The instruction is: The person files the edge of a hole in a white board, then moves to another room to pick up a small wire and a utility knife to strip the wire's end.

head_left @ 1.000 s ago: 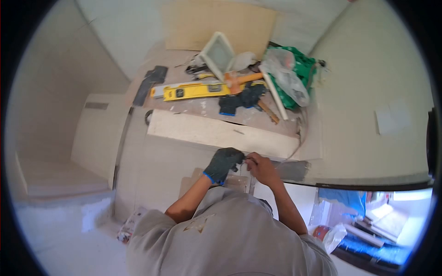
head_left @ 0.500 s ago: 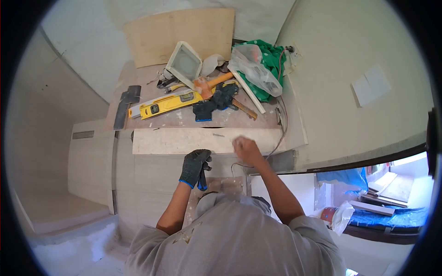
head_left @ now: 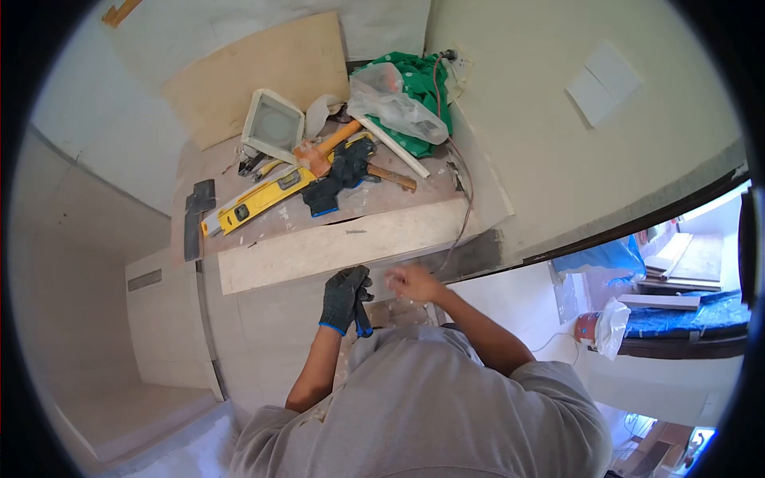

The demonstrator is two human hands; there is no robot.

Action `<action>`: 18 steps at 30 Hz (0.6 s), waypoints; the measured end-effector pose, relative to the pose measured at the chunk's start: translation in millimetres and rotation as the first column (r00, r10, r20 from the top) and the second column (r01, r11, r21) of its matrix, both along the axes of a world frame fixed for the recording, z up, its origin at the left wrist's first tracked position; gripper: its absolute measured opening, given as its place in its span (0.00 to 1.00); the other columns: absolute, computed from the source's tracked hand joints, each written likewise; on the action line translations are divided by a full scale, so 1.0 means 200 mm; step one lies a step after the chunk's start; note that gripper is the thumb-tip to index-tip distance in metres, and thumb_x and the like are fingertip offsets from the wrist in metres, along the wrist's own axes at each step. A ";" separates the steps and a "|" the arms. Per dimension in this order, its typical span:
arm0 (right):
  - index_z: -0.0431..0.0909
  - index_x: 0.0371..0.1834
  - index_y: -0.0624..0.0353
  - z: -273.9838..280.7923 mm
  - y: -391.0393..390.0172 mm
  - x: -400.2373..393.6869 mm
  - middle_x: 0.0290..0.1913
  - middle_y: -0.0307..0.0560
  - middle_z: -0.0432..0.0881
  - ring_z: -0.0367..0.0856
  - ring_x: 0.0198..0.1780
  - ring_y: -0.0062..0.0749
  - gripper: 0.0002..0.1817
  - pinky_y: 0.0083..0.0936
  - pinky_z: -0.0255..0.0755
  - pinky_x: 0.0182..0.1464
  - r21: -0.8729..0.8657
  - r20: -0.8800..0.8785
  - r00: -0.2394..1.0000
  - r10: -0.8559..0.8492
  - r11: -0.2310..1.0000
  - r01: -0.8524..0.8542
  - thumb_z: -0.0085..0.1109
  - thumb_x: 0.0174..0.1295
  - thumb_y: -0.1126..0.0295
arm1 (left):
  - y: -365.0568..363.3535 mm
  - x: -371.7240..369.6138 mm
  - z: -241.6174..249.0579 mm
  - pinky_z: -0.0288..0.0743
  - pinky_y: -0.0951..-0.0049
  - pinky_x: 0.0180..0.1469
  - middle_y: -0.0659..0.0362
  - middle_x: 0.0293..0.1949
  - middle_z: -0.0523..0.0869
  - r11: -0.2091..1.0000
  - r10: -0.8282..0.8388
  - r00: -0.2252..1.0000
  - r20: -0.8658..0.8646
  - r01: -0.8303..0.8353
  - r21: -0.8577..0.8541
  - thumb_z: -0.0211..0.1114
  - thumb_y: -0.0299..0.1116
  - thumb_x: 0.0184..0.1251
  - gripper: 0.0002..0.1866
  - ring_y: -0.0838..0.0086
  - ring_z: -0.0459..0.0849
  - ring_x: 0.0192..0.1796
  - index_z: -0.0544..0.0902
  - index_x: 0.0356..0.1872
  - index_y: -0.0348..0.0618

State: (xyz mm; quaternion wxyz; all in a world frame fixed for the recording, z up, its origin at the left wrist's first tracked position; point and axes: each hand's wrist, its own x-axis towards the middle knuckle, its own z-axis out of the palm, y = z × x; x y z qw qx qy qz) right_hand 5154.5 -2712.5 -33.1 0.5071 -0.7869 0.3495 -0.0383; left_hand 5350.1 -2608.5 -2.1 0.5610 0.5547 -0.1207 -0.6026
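Observation:
My left hand (head_left: 345, 301), in a dark glove with a blue cuff, is closed around a slim dark object (head_left: 363, 320) with a blue part; what it is I cannot make out. To its right is my bare right hand (head_left: 412, 283), apart from it, its fingers blurred. Both are at the near side of a long pale board (head_left: 319, 247). A small thin grey piece (head_left: 355, 232) lies on that board. Beyond lie a yellow level (head_left: 267, 199), dark gloves (head_left: 323, 195) and a hammer (head_left: 390, 176) with a wooden handle.
Farther back are a square framed lamp (head_left: 272, 126), a white strip (head_left: 394, 149), and a clear plastic bag (head_left: 398, 103) on green cloth (head_left: 438, 95). A cable (head_left: 468, 191) runs down at the right. A plywood sheet (head_left: 263, 76) leans behind. A bucket (head_left: 586, 327) stands at lower right.
The view has turned and shifted, so the tabletop things appear tilted and farther left. My right hand has come nearer my left hand, off the board's edge. My left hand keeps its hold.

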 end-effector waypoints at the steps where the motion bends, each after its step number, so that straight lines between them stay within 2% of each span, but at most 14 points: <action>1: 0.76 0.64 0.63 -0.01 0.07 -0.03 0.41 0.50 0.88 0.87 0.37 0.28 0.24 0.27 0.80 0.44 0.093 0.007 1.000 0.000 0.996 0.000 0.58 0.73 0.57 | -0.02 -0.01 -0.02 0.84 0.71 0.31 0.57 0.31 0.85 1.000 0.005 1.000 -0.022 -0.005 -0.012 0.68 0.40 0.71 0.14 0.76 0.80 0.25 0.85 0.43 0.36; 5: 0.70 0.71 0.61 0.00 0.24 -0.14 0.52 0.51 0.85 0.83 0.49 0.25 0.30 0.28 0.79 0.50 0.402 0.108 0.992 -0.060 0.916 0.012 0.57 0.74 0.51 | -0.15 -0.12 -0.03 0.84 0.69 0.32 0.57 0.31 0.85 1.000 -0.010 1.000 -0.027 0.010 -0.007 0.65 0.42 0.74 0.16 0.76 0.81 0.25 0.84 0.44 0.38; 6: 0.70 0.69 0.61 0.04 0.27 -0.15 0.54 0.49 0.82 0.80 0.51 0.25 0.30 0.27 0.77 0.53 0.484 0.127 0.986 -0.111 0.874 0.037 0.59 0.74 0.51 | -0.20 -0.17 -0.01 0.85 0.68 0.33 0.57 0.31 0.85 0.999 -0.041 0.999 -0.016 0.041 -0.003 0.65 0.44 0.75 0.17 0.75 0.81 0.26 0.84 0.44 0.37; 8: 0.72 0.64 0.62 0.05 0.29 -0.22 0.49 0.45 0.81 0.78 0.49 0.24 0.27 0.26 0.76 0.52 0.414 0.177 0.979 -0.104 0.910 0.021 0.61 0.73 0.53 | -0.27 -0.28 -0.02 0.85 0.66 0.37 0.57 0.32 0.85 0.994 -0.109 0.993 0.036 0.110 -0.017 0.63 0.48 0.76 0.20 0.73 0.82 0.28 0.84 0.45 0.38; 9: 0.73 0.61 0.62 0.04 0.29 -0.27 0.46 0.43 0.81 0.78 0.48 0.23 0.25 0.26 0.75 0.52 0.377 0.202 0.975 -0.095 0.926 0.012 0.62 0.72 0.53 | -0.29 -0.35 -0.04 0.85 0.67 0.37 0.56 0.33 0.85 0.991 -0.125 0.992 -0.003 0.125 -0.040 0.64 0.48 0.75 0.20 0.73 0.82 0.29 0.84 0.46 0.37; 10: 0.73 0.55 0.61 0.02 0.29 -0.32 0.42 0.39 0.79 0.76 0.44 0.22 0.22 0.25 0.74 0.51 0.282 0.104 0.990 -0.092 0.958 0.059 0.65 0.70 0.56 | -0.32 -0.42 -0.04 0.85 0.67 0.37 0.57 0.34 0.86 0.985 -0.167 0.986 0.010 0.168 -0.047 0.64 0.47 0.75 0.19 0.73 0.83 0.29 0.84 0.46 0.38; 12: 0.75 0.53 0.62 0.01 0.30 -0.44 0.42 0.39 0.81 0.77 0.45 0.22 0.21 0.25 0.74 0.51 0.317 0.043 0.977 -0.211 0.930 0.187 0.67 0.69 0.57 | -0.37 -0.57 -0.07 0.85 0.67 0.41 0.57 0.37 0.87 0.957 -0.269 0.962 0.044 0.272 -0.103 0.64 0.46 0.75 0.19 0.73 0.84 0.33 0.84 0.48 0.37; 14: 0.76 0.50 0.62 0.13 0.29 -0.56 0.41 0.40 0.83 0.79 0.45 0.24 0.18 0.26 0.74 0.52 0.358 0.017 0.953 -0.301 0.892 0.275 0.68 0.67 0.62 | -0.38 -0.72 -0.14 0.84 0.67 0.46 0.56 0.42 0.88 0.897 -0.386 0.918 0.094 0.398 -0.195 0.63 0.43 0.77 0.19 0.71 0.85 0.38 0.84 0.51 0.36; 17: 0.77 0.50 0.61 -0.04 0.36 -0.84 0.42 0.42 0.85 0.82 0.46 0.26 0.15 0.28 0.76 0.53 0.561 0.188 0.858 -0.478 0.769 0.306 0.67 0.67 0.65 | -0.37 -0.95 -0.14 0.81 0.69 0.55 0.56 0.48 0.88 0.735 -0.608 0.792 0.056 0.589 -0.335 0.59 0.39 0.79 0.18 0.70 0.86 0.47 0.83 0.58 0.35; 18: 0.77 0.52 0.62 -0.08 0.39 -0.94 0.41 0.43 0.85 0.83 0.46 0.27 0.13 0.29 0.77 0.54 0.639 0.248 0.795 -0.554 0.710 0.295 0.64 0.68 0.69 | -0.37 -0.99 -0.05 0.77 0.70 0.61 0.56 0.54 0.87 0.638 -0.688 0.694 0.213 0.718 -0.279 0.57 0.36 0.80 0.18 0.70 0.84 0.53 0.81 0.62 0.35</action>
